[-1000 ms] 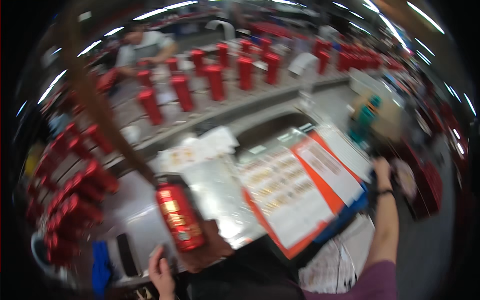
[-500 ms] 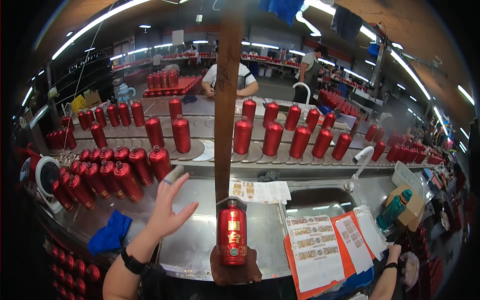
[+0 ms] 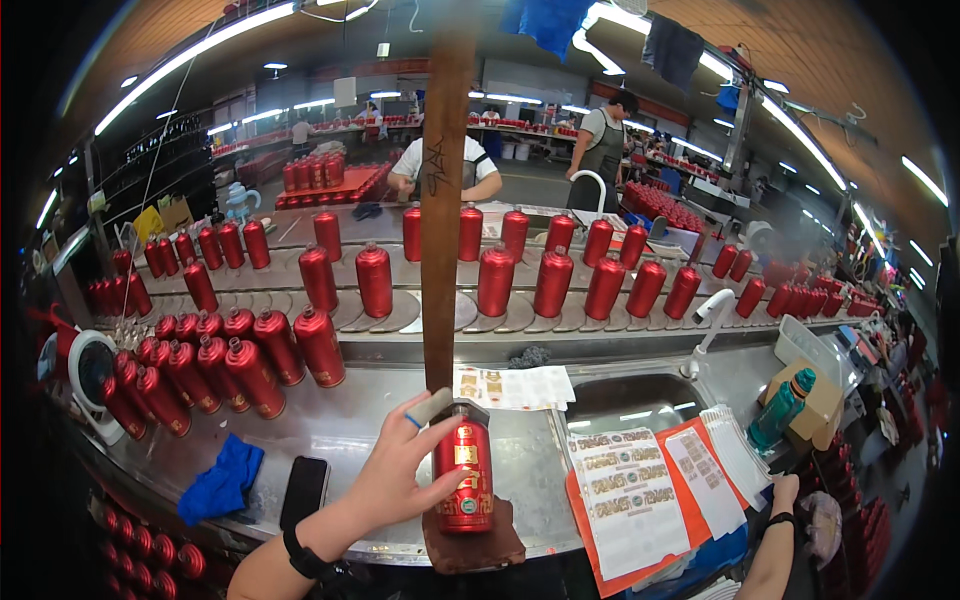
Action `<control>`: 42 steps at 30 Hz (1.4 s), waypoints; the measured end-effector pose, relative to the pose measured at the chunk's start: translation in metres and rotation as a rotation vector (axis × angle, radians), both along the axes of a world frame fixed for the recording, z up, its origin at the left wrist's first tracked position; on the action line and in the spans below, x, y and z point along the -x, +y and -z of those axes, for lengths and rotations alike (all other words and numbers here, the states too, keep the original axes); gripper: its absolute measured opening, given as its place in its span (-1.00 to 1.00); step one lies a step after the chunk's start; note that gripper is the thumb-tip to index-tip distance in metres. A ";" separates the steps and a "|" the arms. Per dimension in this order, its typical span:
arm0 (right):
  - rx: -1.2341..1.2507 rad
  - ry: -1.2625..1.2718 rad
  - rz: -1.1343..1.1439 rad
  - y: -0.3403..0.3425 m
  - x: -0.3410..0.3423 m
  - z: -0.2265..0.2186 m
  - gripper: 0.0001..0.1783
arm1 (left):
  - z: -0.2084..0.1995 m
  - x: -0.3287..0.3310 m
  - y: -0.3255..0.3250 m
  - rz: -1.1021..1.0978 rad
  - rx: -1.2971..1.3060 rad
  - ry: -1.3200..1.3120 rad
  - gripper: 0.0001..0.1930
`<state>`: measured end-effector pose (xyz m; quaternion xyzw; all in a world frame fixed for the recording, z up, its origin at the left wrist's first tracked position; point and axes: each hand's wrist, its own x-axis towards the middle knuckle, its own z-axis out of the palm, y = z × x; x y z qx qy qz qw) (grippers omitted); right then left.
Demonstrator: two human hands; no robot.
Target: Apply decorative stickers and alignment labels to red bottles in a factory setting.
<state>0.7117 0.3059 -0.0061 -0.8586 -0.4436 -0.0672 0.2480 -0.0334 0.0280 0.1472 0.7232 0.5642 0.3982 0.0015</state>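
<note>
A red metallic bottle with gold lettering stands upright on a brown base at the near middle. Across its left side and upper body reaches my left hand, thumb and fingers spread; whether they press on it I cannot tell. One finger wears a pale finger cot, another a blue ring. My right hand is curled at the right end of a stack of white sheets; what its fingers hold is hidden. Between the bottle and that hand lie printed label sheets on an orange folder.
A wooden post rises behind the bottle. Grouped bottles stand at left, near a blue cloth and a phone. Behind runs a conveyor carrying bottles. At right are a sink, a faucet and a teal drinking bottle.
My left hand has moved right and down from above the counter to the bottle, uncovering the phone. Conveyor bottles have shifted right. My right hand has stayed near the sheets.
</note>
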 end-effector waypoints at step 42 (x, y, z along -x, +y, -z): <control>-0.003 0.165 -0.208 -0.004 -0.053 0.043 -0.42 | 0.055 0.011 -0.062 -0.237 0.244 -0.474 -0.49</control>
